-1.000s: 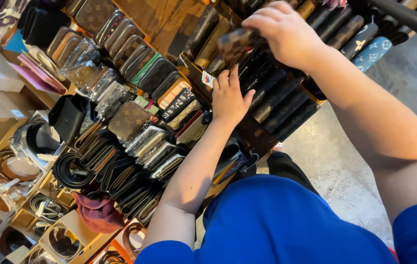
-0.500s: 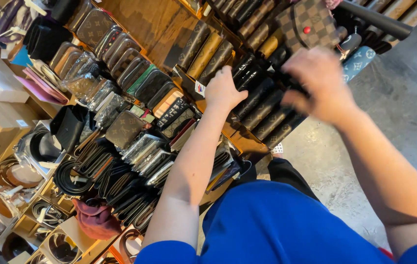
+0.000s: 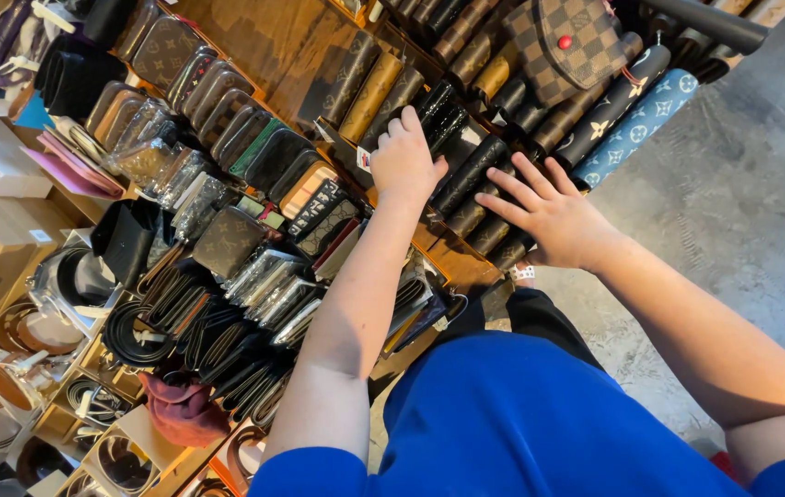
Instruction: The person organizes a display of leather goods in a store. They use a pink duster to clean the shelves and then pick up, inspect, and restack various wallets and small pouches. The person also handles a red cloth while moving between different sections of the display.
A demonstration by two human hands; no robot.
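Two hands on the wallet rows | left hand (image 3: pixel 404 161) flat, curled on dark wallets (image 3: pixel 466 175) | right hand (image 3: pixel 554 216) spread open, fingertips touching them | checkered purse (image 3: pixel 565 44) above

Long wallets in a packed row under my hands

My left hand (image 3: pixel 404 158) rests flat on the dark, glossy long wallets (image 3: pixel 466 175), which stand on edge, tilted and overlapping, in a diagonal row on the wooden bench (image 3: pixel 264 46). My right hand (image 3: pixel 554 216), fingers (image 3: pixel 508 187) spread, touches the lower end of the same row, just beside a blue patterned wallet (image 3: pixel 636 124).
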